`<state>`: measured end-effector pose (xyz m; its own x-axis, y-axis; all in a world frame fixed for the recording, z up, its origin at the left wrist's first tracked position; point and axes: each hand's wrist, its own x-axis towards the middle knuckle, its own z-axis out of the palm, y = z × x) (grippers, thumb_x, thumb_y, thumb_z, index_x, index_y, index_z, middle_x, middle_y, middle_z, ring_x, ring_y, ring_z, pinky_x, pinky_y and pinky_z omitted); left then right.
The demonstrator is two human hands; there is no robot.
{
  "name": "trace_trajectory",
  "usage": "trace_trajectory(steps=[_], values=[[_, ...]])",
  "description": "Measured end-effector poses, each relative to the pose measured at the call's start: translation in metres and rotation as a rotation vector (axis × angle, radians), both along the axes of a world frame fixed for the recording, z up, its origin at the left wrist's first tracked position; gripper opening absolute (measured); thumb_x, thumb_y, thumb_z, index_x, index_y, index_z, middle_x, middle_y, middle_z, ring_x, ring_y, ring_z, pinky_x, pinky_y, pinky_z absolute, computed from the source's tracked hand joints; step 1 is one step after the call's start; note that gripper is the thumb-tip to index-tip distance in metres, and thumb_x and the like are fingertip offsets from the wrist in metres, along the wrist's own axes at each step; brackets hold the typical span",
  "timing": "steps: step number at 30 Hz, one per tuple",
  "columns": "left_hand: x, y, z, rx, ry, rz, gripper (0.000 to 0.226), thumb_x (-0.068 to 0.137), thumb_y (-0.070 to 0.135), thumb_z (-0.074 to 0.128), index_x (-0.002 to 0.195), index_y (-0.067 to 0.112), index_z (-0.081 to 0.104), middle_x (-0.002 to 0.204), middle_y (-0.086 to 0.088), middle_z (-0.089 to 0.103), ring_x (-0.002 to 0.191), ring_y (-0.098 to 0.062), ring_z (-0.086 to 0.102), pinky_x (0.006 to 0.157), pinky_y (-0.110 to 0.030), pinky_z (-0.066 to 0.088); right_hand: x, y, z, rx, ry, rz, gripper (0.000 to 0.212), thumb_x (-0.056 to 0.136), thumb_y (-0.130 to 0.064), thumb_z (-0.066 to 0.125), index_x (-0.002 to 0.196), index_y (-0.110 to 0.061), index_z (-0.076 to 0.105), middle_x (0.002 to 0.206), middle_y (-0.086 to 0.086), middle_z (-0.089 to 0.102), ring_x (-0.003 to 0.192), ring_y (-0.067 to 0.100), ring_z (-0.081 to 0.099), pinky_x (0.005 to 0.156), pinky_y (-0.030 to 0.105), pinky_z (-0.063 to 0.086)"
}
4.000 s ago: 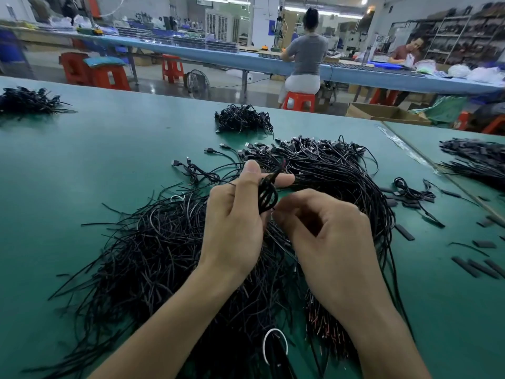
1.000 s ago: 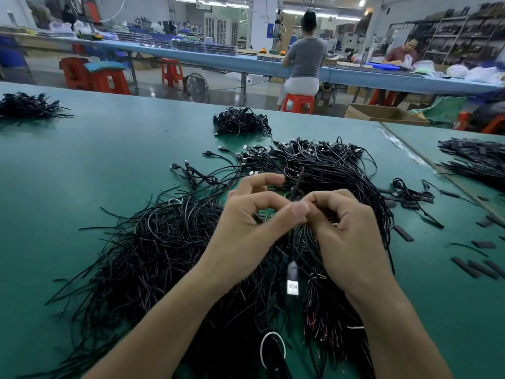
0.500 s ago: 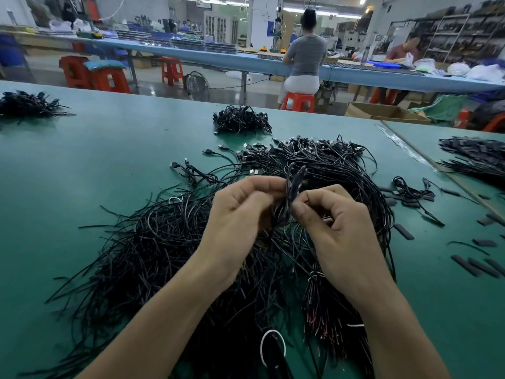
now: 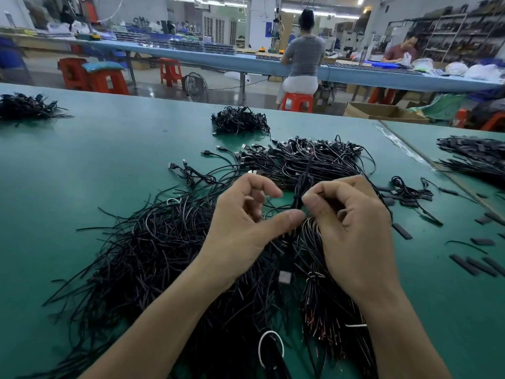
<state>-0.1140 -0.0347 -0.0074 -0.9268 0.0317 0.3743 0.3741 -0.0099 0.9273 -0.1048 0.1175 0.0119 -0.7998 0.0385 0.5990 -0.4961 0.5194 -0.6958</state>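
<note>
Above a big heap of loose black cables [image 4: 153, 250] on the green table [image 4: 82, 165], my two hands work on one folded black cable [image 4: 302, 184]. My right hand [image 4: 355, 231] pinches the upright fold between thumb and forefinger. My left hand [image 4: 243, 225] lies beside it with its thumb stretched out, the tip touching the cable's lower part. Its other fingers are loosely curled and apart from the cable. The cable's silver USB plug [image 4: 284, 277] hangs below the hands.
A small pile of bundled cables [image 4: 240, 121] lies further back, another pile [image 4: 24, 106] at far left, a third [image 4: 475, 157] on the right-hand table. Short black sleeves [image 4: 475, 265] are scattered at right. A white loop [image 4: 270, 348] lies near me. Two people sit at the far bench.
My left fingers have come off the folded cable, leaving only the thumb against it. The right hand keeps its pinch. The USB plug now hangs in view below the hands.
</note>
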Motion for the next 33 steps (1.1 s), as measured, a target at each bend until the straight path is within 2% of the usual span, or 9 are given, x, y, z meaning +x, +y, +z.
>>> trace_trajectory(steps=[5,10,13,15,17,20,24,30,33], values=[[0.000,0.004,-0.003,-0.059,-0.078,0.019,0.035,0.069,0.046,0.080,0.082,0.015,0.067,0.064,0.001,0.069,0.053,-0.011,0.058,0.050,-0.021,0.045,0.003,-0.011,-0.001,-0.009,0.117,0.028,0.009,0.092,-0.009,0.068,0.087,-0.018,0.069,0.091,-0.011,0.052,0.078,-0.012,0.055,0.066,-0.001,0.038],[0.000,0.003,0.002,0.160,-0.182,-0.088,0.005,0.087,0.015,0.072,0.089,0.010,0.072,0.084,-0.013,0.076,0.076,-0.023,0.074,0.069,-0.032,0.061,0.000,-0.013,-0.006,-0.063,0.023,0.086,0.009,0.092,-0.013,0.068,0.089,-0.022,0.069,0.093,-0.011,0.057,0.083,0.003,0.059,0.066,0.006,0.044],[-0.001,-0.001,0.004,0.377,-0.272,-0.140,0.029,0.100,0.005,0.047,0.094,0.011,0.074,0.091,-0.012,0.076,0.087,-0.023,0.073,0.078,-0.035,0.061,-0.002,-0.014,-0.010,-0.048,-0.037,0.076,0.007,0.092,-0.017,0.067,0.090,-0.023,0.070,0.093,-0.012,0.057,0.084,0.005,0.057,0.067,0.011,0.043],[-0.002,-0.002,0.006,0.384,-0.272,-0.135,0.018,0.097,0.019,0.057,0.100,0.012,0.073,0.096,-0.012,0.076,0.086,-0.019,0.071,0.077,-0.031,0.060,-0.003,-0.015,-0.012,-0.065,-0.080,0.090,0.008,0.092,-0.016,0.067,0.090,-0.024,0.070,0.092,-0.013,0.057,0.084,0.002,0.057,0.068,0.010,0.043],[-0.003,-0.003,0.005,0.317,-0.227,-0.118,0.031,0.078,0.029,0.076,0.104,0.013,0.071,0.101,-0.012,0.076,0.092,-0.018,0.072,0.079,-0.027,0.058,-0.004,-0.016,-0.015,-0.083,-0.118,0.121,0.007,0.092,-0.017,0.066,0.094,-0.021,0.072,0.092,-0.012,0.058,0.085,0.000,0.058,0.070,0.009,0.045],[-0.005,-0.007,0.006,0.293,-0.151,-0.129,0.042,0.064,0.015,0.082,0.104,0.011,0.069,0.100,-0.012,0.077,0.097,-0.026,0.073,0.083,-0.027,0.057,-0.005,-0.015,-0.017,-0.138,-0.193,0.160,0.009,0.093,-0.019,0.066,0.094,-0.025,0.072,0.092,-0.009,0.061,0.086,0.002,0.061,0.073,0.012,0.048],[-0.008,-0.016,0.005,0.127,-0.075,-0.110,0.038,0.072,0.009,0.085,0.105,0.015,0.068,0.099,-0.006,0.077,0.092,-0.021,0.074,0.079,-0.023,0.056,-0.009,-0.012,-0.021,-0.257,-0.318,0.190,0.008,0.092,-0.024,0.069,0.086,-0.027,0.073,0.086,-0.008,0.068,0.076,-0.001,0.062,0.068,0.012,0.048],[-0.050,-0.037,-0.012,0.014,-0.209,0.340,0.024,0.079,0.006,0.080,0.093,0.022,0.069,0.085,0.008,0.077,0.080,-0.004,0.073,0.067,-0.018,0.056,-0.016,0.003,-0.040,0.169,-0.483,-0.021,0.014,0.096,-0.036,0.062,0.107,-0.029,0.067,0.090,-0.016,0.063,0.081,-0.005,0.059,0.068,0.009,0.045],[-0.089,-0.052,-0.014,0.011,-0.245,0.536,0.023,0.086,0.007,0.075,0.103,0.020,0.068,0.097,0.004,0.073,0.081,-0.003,0.068,0.080,-0.022,0.057,-0.016,0.002,-0.047,0.381,-0.542,-0.059,0.021,0.098,-0.032,0.059,0.117,-0.024,0.066,0.100,-0.013,0.063,0.092,0.004,0.059,0.085,0.030,0.053]])
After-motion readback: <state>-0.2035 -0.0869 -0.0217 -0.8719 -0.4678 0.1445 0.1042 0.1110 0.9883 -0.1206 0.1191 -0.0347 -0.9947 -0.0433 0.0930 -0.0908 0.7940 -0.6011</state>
